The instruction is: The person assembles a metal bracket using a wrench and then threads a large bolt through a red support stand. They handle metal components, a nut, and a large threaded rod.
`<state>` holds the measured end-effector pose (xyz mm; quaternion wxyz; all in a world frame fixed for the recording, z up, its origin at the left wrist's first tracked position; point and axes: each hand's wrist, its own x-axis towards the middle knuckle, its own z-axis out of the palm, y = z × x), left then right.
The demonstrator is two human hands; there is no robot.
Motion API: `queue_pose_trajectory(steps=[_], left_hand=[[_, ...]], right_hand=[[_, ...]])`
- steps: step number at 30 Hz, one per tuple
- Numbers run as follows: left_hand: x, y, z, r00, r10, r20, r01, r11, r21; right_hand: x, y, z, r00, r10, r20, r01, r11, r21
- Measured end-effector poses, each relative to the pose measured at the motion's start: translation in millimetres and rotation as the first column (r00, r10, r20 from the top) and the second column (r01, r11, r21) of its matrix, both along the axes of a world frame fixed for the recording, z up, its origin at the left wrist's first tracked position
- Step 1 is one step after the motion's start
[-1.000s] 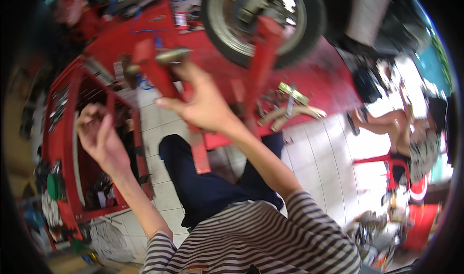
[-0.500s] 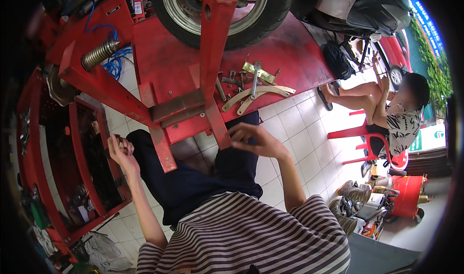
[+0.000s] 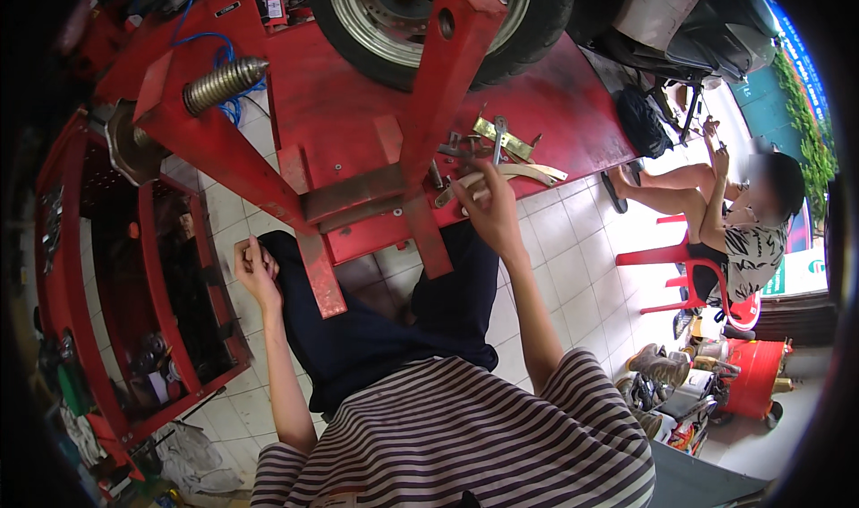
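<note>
My right hand (image 3: 490,211) reaches over the front edge of the red bench (image 3: 349,87), thumb and fingers apart. Under and beside it lie pale curved metal strips (image 3: 537,173), which its fingers partly cover. Just beyond are a brass-coloured bracket (image 3: 517,146), a wrench (image 3: 498,141) and several small metal parts (image 3: 461,145). My left hand (image 3: 259,273) hangs beside my left knee, away from the bench. Its fingers are curled in, and whatever they may hold is hidden.
A red steel clamp frame (image 3: 452,69) with a thick threaded screw (image 3: 225,85) rises before a motorcycle wheel (image 3: 358,34). At left stands a red tool rack (image 3: 170,302). Another person (image 3: 761,230) sits on a red plastic chair (image 3: 658,257) at right. Blue hose (image 3: 231,53) lies behind.
My right hand has moved forward and up from the clamp frame's foot to the metal parts. My left hand has shifted slightly, its fingers still curled. The whole view has shifted a little.
</note>
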<state>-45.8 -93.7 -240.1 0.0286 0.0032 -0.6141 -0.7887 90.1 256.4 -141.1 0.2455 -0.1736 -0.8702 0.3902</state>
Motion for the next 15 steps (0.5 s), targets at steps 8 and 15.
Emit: queue_pose_trajectory(steps=[8,15], left_hand=[[2,-4,1,0.999,0.037,-0.026,-0.038,0.998,-0.052],[1,-3,-1,0.999,0.034,-0.004,-0.034,0.997,-0.074]], right_hand=[[-83,26,-34,0.986,0.151,0.075,-0.168,0.854,0.492],[-110,44,-69,0.95,0.15,0.273,-0.263,0.858,0.441]])
